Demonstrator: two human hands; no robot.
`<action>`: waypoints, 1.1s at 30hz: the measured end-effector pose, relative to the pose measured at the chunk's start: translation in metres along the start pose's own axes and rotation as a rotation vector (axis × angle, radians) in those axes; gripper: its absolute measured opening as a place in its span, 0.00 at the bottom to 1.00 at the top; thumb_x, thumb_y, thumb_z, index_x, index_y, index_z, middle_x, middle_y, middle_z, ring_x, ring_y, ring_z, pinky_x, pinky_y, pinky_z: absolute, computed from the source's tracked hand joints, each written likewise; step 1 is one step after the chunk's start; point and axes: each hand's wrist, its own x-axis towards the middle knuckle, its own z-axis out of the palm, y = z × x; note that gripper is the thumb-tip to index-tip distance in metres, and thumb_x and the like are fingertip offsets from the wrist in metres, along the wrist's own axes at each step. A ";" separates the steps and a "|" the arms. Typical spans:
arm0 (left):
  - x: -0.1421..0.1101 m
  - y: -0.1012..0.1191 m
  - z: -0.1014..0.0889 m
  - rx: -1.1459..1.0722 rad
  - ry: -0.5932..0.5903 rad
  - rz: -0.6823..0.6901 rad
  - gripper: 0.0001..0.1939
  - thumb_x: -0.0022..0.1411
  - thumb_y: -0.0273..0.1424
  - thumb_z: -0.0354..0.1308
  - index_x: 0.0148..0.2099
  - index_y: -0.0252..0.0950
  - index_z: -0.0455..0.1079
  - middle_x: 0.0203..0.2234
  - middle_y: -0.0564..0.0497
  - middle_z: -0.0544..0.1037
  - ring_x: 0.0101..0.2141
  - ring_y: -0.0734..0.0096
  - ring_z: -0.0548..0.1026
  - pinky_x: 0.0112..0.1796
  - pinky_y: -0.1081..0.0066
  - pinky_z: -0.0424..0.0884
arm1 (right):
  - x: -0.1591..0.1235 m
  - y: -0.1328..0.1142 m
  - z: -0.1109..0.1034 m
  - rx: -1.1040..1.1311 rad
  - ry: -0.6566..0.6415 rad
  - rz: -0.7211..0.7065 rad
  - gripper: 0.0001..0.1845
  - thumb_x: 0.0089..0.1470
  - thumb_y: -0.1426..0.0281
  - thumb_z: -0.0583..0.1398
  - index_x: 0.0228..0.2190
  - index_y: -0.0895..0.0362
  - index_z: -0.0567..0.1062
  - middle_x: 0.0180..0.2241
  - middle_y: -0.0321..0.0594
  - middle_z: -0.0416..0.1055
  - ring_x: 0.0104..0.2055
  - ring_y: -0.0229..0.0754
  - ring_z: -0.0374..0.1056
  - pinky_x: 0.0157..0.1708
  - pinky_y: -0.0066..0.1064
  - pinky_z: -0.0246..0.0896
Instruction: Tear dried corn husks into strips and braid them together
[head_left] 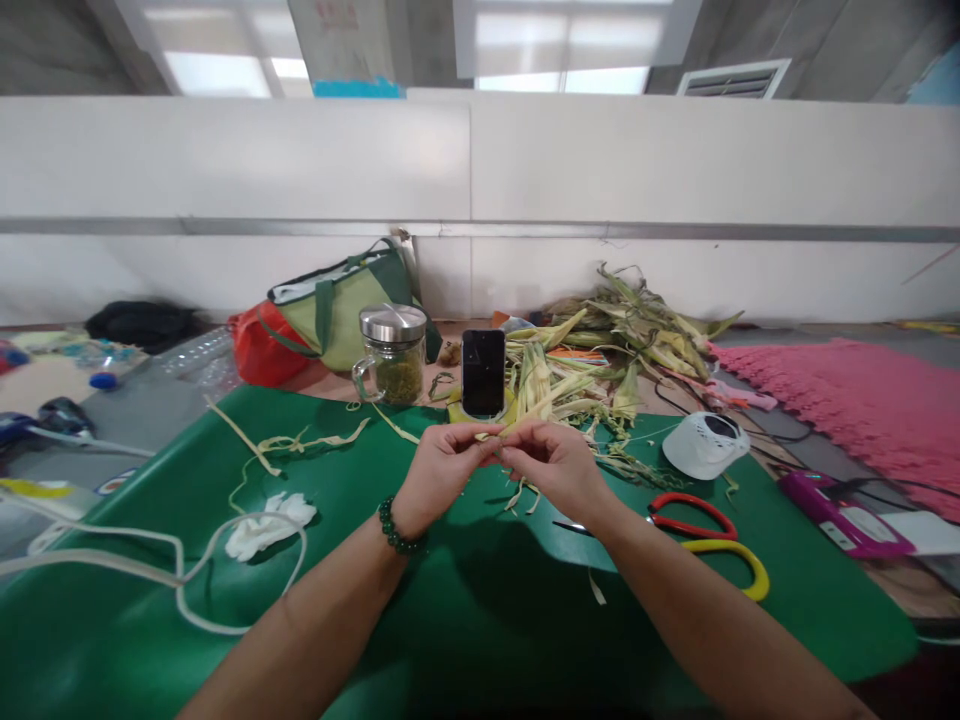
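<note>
Over the middle of the green mat (480,640), my left hand (448,468) and my right hand (559,468) meet fingertip to fingertip. Both pinch a small pale corn husk strip (484,437), much of it hidden by the fingers. A green bead bracelet circles my left wrist. Beyond the hands, a phone (483,372) stands upright on a yellow base. Loose corn husks (536,385) lie just behind and to the right of it. Scissors (694,520) with one red and one yellow handle rest by my right forearm, their blades partly covered by it.
A glass mug (397,365) with a steel lid stands behind the mat, beside a green bag (330,310). At left are a crumpled tissue (270,527) and a looping white cable (180,570). A white spool-like object (705,447) and pink cloth (847,400) are at right.
</note>
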 end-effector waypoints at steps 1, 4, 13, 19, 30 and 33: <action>0.000 0.000 0.000 -0.004 0.011 -0.004 0.11 0.46 0.32 0.66 0.34 0.34 0.79 0.25 0.49 0.81 0.25 0.70 0.76 0.30 0.72 0.73 | 0.000 0.000 0.000 0.005 0.007 -0.001 0.07 0.43 0.67 0.62 0.24 0.57 0.70 0.19 0.33 0.69 0.19 0.33 0.65 0.20 0.25 0.62; 0.000 0.004 0.001 -0.031 0.007 -0.035 0.12 0.45 0.32 0.66 0.35 0.33 0.78 0.24 0.50 0.80 0.24 0.72 0.75 0.29 0.73 0.73 | 0.001 0.000 -0.002 0.007 0.006 0.028 0.08 0.43 0.67 0.62 0.24 0.57 0.68 0.18 0.32 0.67 0.18 0.33 0.63 0.18 0.24 0.60; 0.002 0.007 -0.003 -0.143 -0.070 -0.153 0.11 0.41 0.31 0.69 0.31 0.33 0.78 0.22 0.50 0.80 0.23 0.73 0.75 0.26 0.76 0.70 | 0.005 -0.002 -0.011 0.039 -0.078 0.049 0.12 0.43 0.64 0.63 0.26 0.58 0.68 0.19 0.32 0.68 0.19 0.32 0.63 0.19 0.23 0.59; 0.003 0.005 -0.004 -0.164 -0.103 -0.211 0.13 0.43 0.34 0.68 0.32 0.32 0.77 0.26 0.47 0.81 0.26 0.69 0.78 0.23 0.77 0.68 | 0.006 0.001 -0.012 -0.082 -0.039 -0.045 0.09 0.44 0.66 0.62 0.25 0.57 0.68 0.19 0.32 0.68 0.20 0.32 0.63 0.18 0.22 0.56; 0.001 -0.001 0.003 -0.115 -0.057 -0.109 0.15 0.44 0.32 0.67 0.36 0.32 0.73 0.22 0.50 0.80 0.24 0.70 0.78 0.26 0.76 0.72 | 0.005 -0.004 -0.023 -0.392 0.038 -0.236 0.10 0.51 0.63 0.59 0.29 0.56 0.77 0.33 0.42 0.77 0.36 0.44 0.71 0.37 0.34 0.65; 0.002 -0.002 0.003 -0.101 -0.064 -0.101 0.14 0.44 0.34 0.67 0.33 0.31 0.74 0.22 0.50 0.79 0.23 0.71 0.77 0.26 0.75 0.73 | 0.003 0.000 -0.020 -0.430 0.096 -0.358 0.10 0.53 0.65 0.58 0.28 0.54 0.78 0.32 0.42 0.78 0.36 0.45 0.72 0.38 0.35 0.65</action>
